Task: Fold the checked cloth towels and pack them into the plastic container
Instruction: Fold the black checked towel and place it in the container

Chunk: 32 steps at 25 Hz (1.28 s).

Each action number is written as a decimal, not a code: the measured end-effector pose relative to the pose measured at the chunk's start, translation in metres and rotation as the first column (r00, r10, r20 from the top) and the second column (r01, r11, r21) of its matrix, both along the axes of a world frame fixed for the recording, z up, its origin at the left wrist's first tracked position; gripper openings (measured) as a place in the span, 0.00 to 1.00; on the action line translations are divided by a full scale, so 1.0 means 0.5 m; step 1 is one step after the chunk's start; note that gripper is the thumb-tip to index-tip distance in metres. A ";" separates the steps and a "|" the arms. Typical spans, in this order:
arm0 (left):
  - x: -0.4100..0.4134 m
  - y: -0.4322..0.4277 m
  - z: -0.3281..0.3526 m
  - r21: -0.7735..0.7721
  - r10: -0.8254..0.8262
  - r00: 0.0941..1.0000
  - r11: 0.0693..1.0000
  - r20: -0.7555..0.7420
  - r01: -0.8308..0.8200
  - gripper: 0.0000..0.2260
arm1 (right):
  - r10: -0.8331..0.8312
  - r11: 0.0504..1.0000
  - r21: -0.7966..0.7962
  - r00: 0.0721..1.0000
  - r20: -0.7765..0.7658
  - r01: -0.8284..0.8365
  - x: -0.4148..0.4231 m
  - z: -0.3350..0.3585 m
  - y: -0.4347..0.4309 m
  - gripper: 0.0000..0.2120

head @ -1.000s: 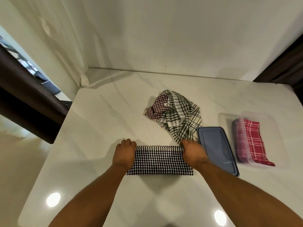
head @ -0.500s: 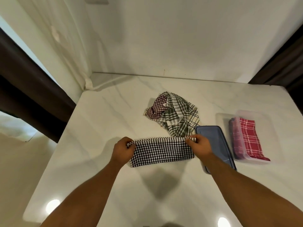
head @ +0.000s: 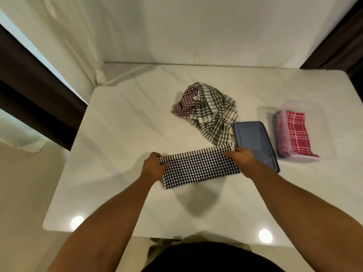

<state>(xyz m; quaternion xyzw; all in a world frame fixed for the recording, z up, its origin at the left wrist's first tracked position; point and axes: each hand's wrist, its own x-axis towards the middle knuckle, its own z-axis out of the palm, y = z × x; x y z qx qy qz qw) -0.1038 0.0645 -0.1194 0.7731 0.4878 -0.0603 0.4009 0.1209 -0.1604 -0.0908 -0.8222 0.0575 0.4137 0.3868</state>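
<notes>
Pinching the folded black-and-white checked towel (head: 199, 166) by its ends, we stretch it between our left hand (head: 154, 167) and right hand (head: 242, 160); the plastic container (head: 322, 134) sits beyond our right hand.

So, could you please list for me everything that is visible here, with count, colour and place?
black-and-white towel: one, black and white checks, folded into a strip, held near the table's front
towel pile: one heap, green-white, dark red-white and white with black lines, unfolded, table middle
lid: one, blue-grey, flat on the table, left of the container
plastic container: one, clear, open, table's right side
red towel: one, red with white checks, folded, inside the container; a darker pink fold lies beside it
table: one, white marbled
left hand: grips the strip's left end
right hand: pinches its right end
</notes>
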 end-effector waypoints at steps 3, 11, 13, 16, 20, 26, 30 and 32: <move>0.006 -0.005 -0.001 -0.004 -0.018 1.000 1.000 0.012 0.018 0.19 | 0.155 0.987 -0.055 0.986 0.064 -0.152 0.003 0.010 0.002 0.17; 0.034 -0.007 0.014 -0.062 0.126 0.980 0.991 0.155 -0.117 0.19 | 0.287 0.955 -0.183 0.883 0.372 -0.233 0.010 0.031 -0.005 0.10; 0.041 -0.012 0.010 -0.125 0.158 0.975 0.982 0.155 -0.139 0.19 | 0.293 0.955 -0.180 0.855 0.429 -0.237 0.019 0.044 -0.002 0.10; 0.045 -0.017 0.000 -0.199 0.205 0.967 0.965 0.152 -0.173 0.17 | 0.328 0.944 -0.179 0.815 0.477 -0.276 0.019 0.067 0.023 0.11; 0.047 -0.025 0.002 -0.363 0.355 0.915 0.891 0.190 -0.271 0.14 | 0.379 0.919 -0.104 0.777 0.503 -0.381 -0.041 0.091 0.091 0.08; 0.053 -0.033 0.034 -0.638 0.504 0.831 0.725 0.234 -0.260 0.09 | 0.580 0.803 -0.169 0.682 0.445 -0.572 -0.174 0.041 0.173 0.16; 0.053 -0.036 0.048 -0.706 0.551 0.800 0.664 0.239 -0.246 0.08 | 0.592 0.778 -0.123 0.653 0.473 -0.616 -0.209 0.025 0.184 0.16; 0.055 -0.043 0.053 -0.743 0.559 0.795 0.631 0.234 -0.225 0.07 | 0.554 0.804 -0.118 0.661 0.506 -0.583 -0.212 0.025 0.185 0.14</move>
